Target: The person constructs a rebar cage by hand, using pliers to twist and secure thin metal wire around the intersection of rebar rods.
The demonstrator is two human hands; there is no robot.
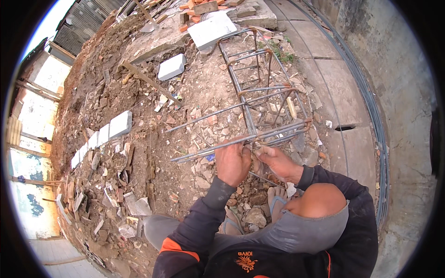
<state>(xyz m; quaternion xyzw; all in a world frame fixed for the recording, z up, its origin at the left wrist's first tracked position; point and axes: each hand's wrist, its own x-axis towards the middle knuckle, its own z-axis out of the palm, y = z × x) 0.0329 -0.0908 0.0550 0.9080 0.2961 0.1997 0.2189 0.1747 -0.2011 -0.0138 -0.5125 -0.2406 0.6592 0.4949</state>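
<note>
A cage of rusty steel bars (249, 118), tied with square stirrups, lies on the rubble in front of me. Two bar ends stick out from it to the left. My left hand (233, 162) is closed round the near bars, close to the cage's lower corner. Just beside it, my right hand (279, 163) has thumb and finger pinched together below the same corner. What sits in that pinch is too small to make out. Under my hands a thin rod (266, 179) slants toward my sandalled feet (276, 201).
White blocks (171, 67) stand on the dirt to the left and beyond the cage. A wooden stake (150, 82) leans over the soil. Long steel bars (371, 111) run along the concrete wall (403, 92) at right. Broken bricks (204, 8) are heaped at the far end.
</note>
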